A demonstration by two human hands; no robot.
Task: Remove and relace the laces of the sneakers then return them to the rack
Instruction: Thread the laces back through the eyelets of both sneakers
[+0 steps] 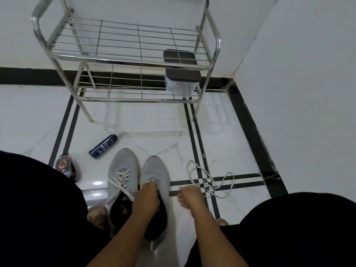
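Two grey sneakers stand side by side on the white tiled floor [240,135], toes pointing toward the rack, between the person's knees. The right sneaker [155,170] has no lace in it: its bare eyelets show, and its white lace [208,180] lies loose in a tangle on the floor just to the right, apart from the shoe. The left sneaker [123,170] is laced, with the ends untied and trailing over its side.

The left hand [147,199] rests on the right sneaker at its opening, fingers curled over the tongue area as if holding the shoe steady. The right hand [189,196] hovers between that shoe and the loose lace; it is blurred, its fingers look loosely bent and it appears to hold nothing.

By this showing the task is early: one lace is out, relacing that shoe looks not yet begun, the other shoe seems untouched apart from untying, and both must go back to the rack.

The steel wire shoe rack [123,60] stands against the wall ahead, a dark-lidded container [183,74] on its lower shelf. A blue spray can [103,146] lies on the floor left of the shoes.
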